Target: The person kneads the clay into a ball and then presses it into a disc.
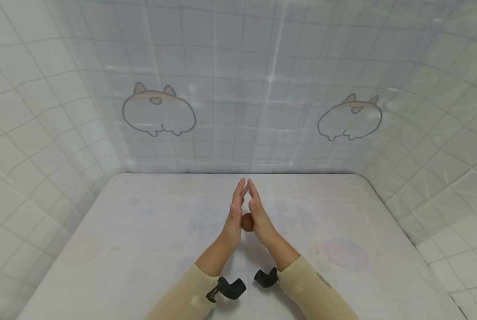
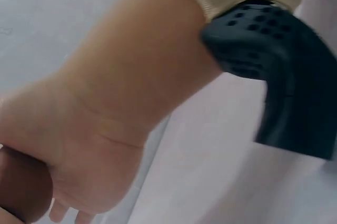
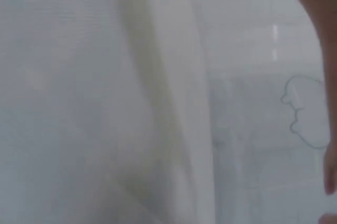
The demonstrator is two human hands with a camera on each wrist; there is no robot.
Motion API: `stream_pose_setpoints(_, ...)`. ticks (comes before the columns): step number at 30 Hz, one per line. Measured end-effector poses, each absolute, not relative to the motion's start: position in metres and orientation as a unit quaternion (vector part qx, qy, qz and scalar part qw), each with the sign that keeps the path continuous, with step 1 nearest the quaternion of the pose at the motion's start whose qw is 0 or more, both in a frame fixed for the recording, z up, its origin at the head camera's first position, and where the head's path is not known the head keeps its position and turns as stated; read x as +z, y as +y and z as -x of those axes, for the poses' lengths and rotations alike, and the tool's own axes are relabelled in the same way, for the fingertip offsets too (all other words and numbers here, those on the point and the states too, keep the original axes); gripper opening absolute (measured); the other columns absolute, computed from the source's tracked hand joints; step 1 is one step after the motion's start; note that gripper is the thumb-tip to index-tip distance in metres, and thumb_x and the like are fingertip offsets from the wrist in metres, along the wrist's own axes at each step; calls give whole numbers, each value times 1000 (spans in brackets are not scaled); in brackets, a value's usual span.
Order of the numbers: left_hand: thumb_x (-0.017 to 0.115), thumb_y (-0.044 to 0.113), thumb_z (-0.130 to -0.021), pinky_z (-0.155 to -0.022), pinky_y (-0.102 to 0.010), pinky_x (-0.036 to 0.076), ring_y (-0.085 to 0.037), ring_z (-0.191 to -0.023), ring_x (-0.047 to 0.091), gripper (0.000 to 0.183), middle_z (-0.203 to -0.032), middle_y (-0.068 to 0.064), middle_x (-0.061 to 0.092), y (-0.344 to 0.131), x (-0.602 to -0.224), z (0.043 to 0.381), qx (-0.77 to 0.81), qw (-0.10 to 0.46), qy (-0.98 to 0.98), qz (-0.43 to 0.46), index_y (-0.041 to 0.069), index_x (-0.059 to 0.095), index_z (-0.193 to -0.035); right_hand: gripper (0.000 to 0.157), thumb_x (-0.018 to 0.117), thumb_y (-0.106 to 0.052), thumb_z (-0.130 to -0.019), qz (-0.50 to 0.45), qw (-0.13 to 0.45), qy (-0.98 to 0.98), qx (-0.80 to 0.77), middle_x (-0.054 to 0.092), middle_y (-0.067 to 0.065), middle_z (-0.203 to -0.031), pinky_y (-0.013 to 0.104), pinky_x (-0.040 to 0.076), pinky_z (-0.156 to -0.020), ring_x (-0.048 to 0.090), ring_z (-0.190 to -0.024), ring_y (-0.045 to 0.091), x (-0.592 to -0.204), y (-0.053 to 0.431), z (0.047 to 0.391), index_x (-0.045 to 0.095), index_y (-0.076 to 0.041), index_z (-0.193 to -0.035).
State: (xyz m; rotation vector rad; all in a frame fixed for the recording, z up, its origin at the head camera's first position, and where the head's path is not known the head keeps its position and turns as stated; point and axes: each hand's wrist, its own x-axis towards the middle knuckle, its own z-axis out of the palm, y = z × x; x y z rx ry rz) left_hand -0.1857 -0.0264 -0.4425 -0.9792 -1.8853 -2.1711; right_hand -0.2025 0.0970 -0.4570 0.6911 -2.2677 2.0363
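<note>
A small brown ball [image 1: 247,222] is caught between the two palms in the head view. My left hand [image 1: 234,220] presses on it from the left, fingers straight and pointing away. From the right, my right hand [image 1: 261,222] presses against the same ball, its fingers also extended, and the fingertips of both hands nearly meet. In the left wrist view the brown ball [image 2: 23,184] lies against the left palm [image 2: 89,155], partly cut off by the frame edge. Only a strip of the right hand [image 3: 331,166] shows in the right wrist view; the ball is out of sight there.
Below the hands lies a pale, faintly patterned tabletop [image 1: 122,249]. A grid-patterned curtain [image 1: 242,89] with animal drawings surrounds its back and sides. Black curved mounts [image 1: 232,289] stick out from both beige sleeves [image 1: 314,284].
</note>
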Motion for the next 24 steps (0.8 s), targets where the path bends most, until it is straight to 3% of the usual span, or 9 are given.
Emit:
stream_pose_setpoints(1, 7, 78, -95, -112, -70, 1, -34, -152, 2, 92, -167, -11, 2, -27, -442, 186, -716, 56, -620, 316, 15, 1, -162, 82, 22, -76, -97, -220, 6, -733, 643, 1, -4, -167, 64, 10, -115, 18, -147, 25, -458, 96, 202, 2, -31, -162)
stream_pose_setpoints(3, 7, 78, -94, -113, -69, 0, -32, -152, -1, 94, -167, -11, -1, -26, -442, 188, -711, 72, -629, 307, 14, 1, -162, 82, 22, -78, -95, -220, 1, -744, 631, 11, 2, -165, 57, 30, -108, 45, -125, 27, -459, 94, 199, 1, -34, -161)
stream_pose_setpoints(4, 7, 78, -95, -113, -68, -1, -30, -153, -2, 93, -168, -9, -1, -26, -443, 189, -708, 79, -634, 301, 14, 1, -162, 83, 20, -79, -94, -224, 3, -749, 624, 31, 8, -155, 54, 31, -107, 53, -106, 25, -459, 94, 198, 1, -35, -161)
stream_pose_setpoints(6, 7, 77, -95, -114, -67, -1, -26, -153, -3, 91, -168, -5, -2, -27, -445, 192, -701, 93, -644, 293, 15, 1, -162, 82, 18, -79, -95, -239, 15, -754, 611, 32, 6, -154, 54, 32, -107, 53, -104, 25, -459, 91, 195, 1, -35, -161)
stream_pose_setpoints(9, 8, 77, -95, -114, -68, 1, -23, -153, -2, 88, -168, -1, -1, -29, -449, 201, -699, 95, -654, 273, 21, 2, -162, 82, 13, -76, -97, -277, 39, -749, 600, 31, 10, -156, 57, 22, -115, 42, -134, 29, -457, 87, 191, 2, -28, -162)
stream_pose_setpoints(11, 8, 79, -94, -113, -69, 3, -25, -153, 1, 88, -168, 1, 0, -31, -450, 205, -700, 88, -660, 257, 25, 2, -162, 82, 11, -73, -99, -305, 56, -741, 596, 3, 5, -168, 61, 8, -117, 7, -152, 29, -454, 85, 189, 2, -21, -163)
stream_pose_setpoints(12, 8, 79, -93, -113, -69, 4, -26, -153, 2, 88, -168, 0, 1, -31, -450, 207, -701, 84, -662, 251, 25, 2, -162, 82, 11, -71, -100, -316, 60, -736, 596, 3, 8, -168, 61, 8, -117, 4, -153, 30, -453, 85, 188, 1, -18, -162)
stream_pose_setpoints(20, 2, 78, -93, -114, -68, 7, -31, -153, 2, 94, -168, -7, -1, -34, -460, 212, -672, 71, -699, 232, 14, 4, -162, 81, 8, -65, -103, -348, 90, -716, 598, 5, 10, -167, 33, 10, -121, 3, -153, 27, -448, 84, 185, 3, -8, -161)
stream_pose_setpoints(24, 3, 78, -93, -115, -67, 9, -31, -153, 1, 94, -168, -8, 0, -34, -464, 213, -640, 65, -731, 226, 14, 7, -162, 80, 10, -65, -103, -340, 109, -710, 607, 10, 13, -167, 36, 11, -121, 8, -153, 28, -445, 85, 185, 3, -11, -162)
